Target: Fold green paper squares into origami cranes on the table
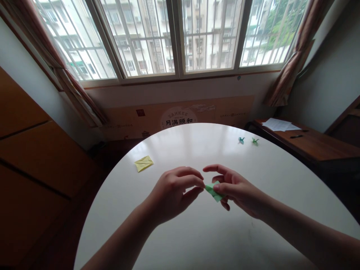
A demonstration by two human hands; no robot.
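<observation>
A small piece of folded green paper (216,194) is held up between my hands, above the white table. My right hand (236,186) pinches its right part, thumb on top, with the index finger stretched out away from it. At the paper's left tip, the thumb and index finger of my left hand (178,189) come together and grip the point. Part of the paper is hidden under my right thumb. A creased yellow sheet of paper (143,163) lies on the table, to the left beyond my left hand.
Two small folded paper cranes, one teal (241,140) and one green (255,141), stand near the far right edge of the round white table (185,142). A brown wooden desk (315,144) with white papers (277,124) and a pen is at right. Barred windows are ahead.
</observation>
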